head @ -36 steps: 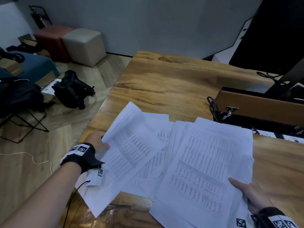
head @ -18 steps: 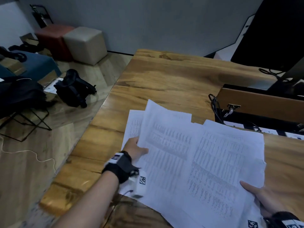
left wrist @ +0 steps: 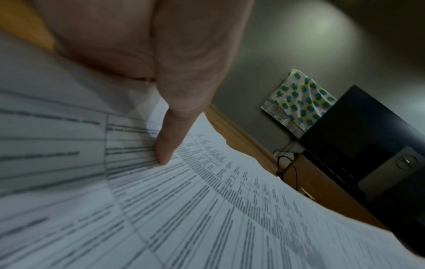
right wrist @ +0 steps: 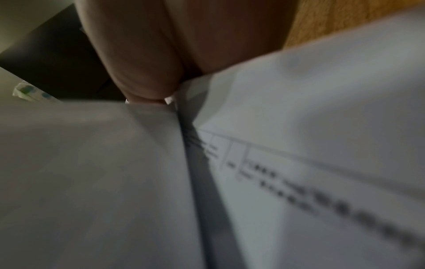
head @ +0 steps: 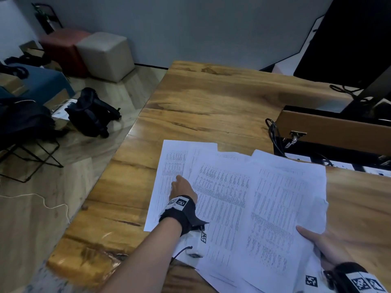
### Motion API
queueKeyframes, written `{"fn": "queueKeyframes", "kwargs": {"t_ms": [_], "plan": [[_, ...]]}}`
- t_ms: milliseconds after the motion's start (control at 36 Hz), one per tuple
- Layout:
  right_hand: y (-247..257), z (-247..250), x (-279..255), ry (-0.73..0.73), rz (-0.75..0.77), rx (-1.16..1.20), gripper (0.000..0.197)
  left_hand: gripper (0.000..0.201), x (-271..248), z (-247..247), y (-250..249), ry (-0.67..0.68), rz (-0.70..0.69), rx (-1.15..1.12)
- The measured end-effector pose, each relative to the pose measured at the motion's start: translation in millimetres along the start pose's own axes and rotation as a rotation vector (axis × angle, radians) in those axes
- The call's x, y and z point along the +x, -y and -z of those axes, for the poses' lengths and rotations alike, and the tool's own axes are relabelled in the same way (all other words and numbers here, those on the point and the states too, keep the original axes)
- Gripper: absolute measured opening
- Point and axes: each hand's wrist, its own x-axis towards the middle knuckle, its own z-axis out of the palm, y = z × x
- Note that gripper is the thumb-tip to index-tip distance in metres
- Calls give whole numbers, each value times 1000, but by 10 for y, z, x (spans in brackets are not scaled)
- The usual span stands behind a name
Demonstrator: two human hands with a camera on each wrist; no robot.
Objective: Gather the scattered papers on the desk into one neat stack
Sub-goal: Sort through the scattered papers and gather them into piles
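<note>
**Operator:** Since a second ago, I'm seeing the left hand (head: 183,188) sliding its sheets rightward, so the papers (head: 243,199) are now overlapping much more tightly on the wooden bench (head: 211,102).

**Observer:** How are the hands gripping?

**Operator:** I'm watching the left thumb pressing on printed sheets with fingers tucked under, pinching them. The right hand (head: 321,246) is pinching the fan's right edge, thumb on top.

**Observer:** Progress?

**Operator:** I'm judging it halfway: everything is lying in one fan near the front edge, but corners are still splaying. The thin, floppy, table-printed sheets are still needing squaring.
</note>
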Motion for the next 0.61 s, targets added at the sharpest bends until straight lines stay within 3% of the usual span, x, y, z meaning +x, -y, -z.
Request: {"fn": "queueKeyframes", "kwargs": {"t_ms": [250, 361, 472, 611], "plan": [[4, -6, -2, 26, -1, 4, 40, 14, 139, 80, 162, 29, 19, -114], [31, -26, -10, 29, 7, -17, 42, 23, 228, 295, 253, -157, 98, 61], [81, -83, -36, 50, 27, -21, 33, 23, 306, 410, 368, -191, 181, 130], [103, -188, -83, 70, 71, -13, 29, 22, 348, 393, 389, -214, 115, 160]]}}
